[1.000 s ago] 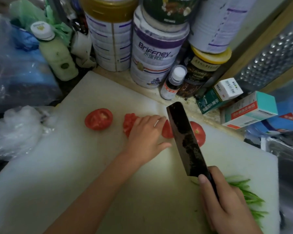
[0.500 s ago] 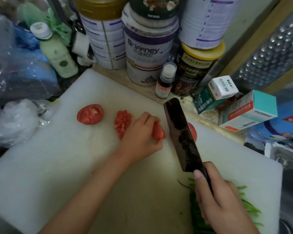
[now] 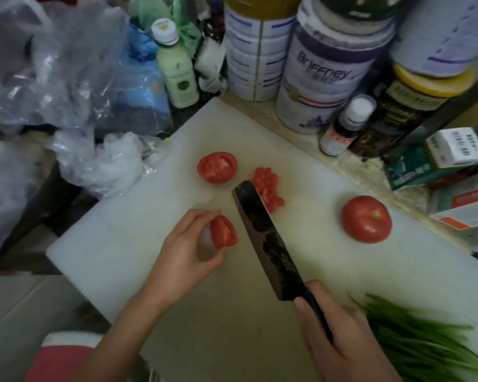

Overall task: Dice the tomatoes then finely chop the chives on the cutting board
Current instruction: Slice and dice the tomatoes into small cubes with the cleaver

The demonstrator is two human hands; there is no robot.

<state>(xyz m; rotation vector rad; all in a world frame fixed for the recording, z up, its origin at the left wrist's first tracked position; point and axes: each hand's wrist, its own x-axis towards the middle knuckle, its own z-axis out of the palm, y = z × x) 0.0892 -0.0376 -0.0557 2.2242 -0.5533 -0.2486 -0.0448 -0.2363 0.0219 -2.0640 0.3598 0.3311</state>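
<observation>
Bags of crumpled plastic (image 3: 100,161) lie off the cutting board's (image 3: 122,238) left edge.

Tomato half (image 3: 217,167), cut face up, sits near the board's far-left edge, untouched.

Left hand (image 3: 188,249): thumb and fingertips pinch a tomato wedge (image 3: 223,232), just left of the blade and toward the board's middle. Whether the wedge rests on the board or is slightly lifted, cannot tell. Change: a second ago this hand lay flat over tomato pieces close against the blade. It has since picked out this one wedge and drawn it toward the near edge.

Diced tomato (image 3: 268,191): small pile of cubes, right of the half. The knife tip overlaps its near side.

Knife (image 3: 265,238): dark broad blade, running diagonally from the pile toward the near-right. Right hand (image 3: 340,340) is wrapped firmly round the handle. Not cutting at this moment, as nothing lies under the edge.

Round tomato (image 3: 367,219), stem scar up, toward the board's far-right edge and well apart from the blade. Earlier the blade half hid it. Whole or a face-down half, cannot tell.

Chives (image 3: 425,346): uncut bundle at the board's near-right corner.

Reading: one portion is diced and the wedge looks like the next piece to be set down. Wedge, half and round tomato all remain, so tomato work is well short of done and the chives have not been started.
</observation>
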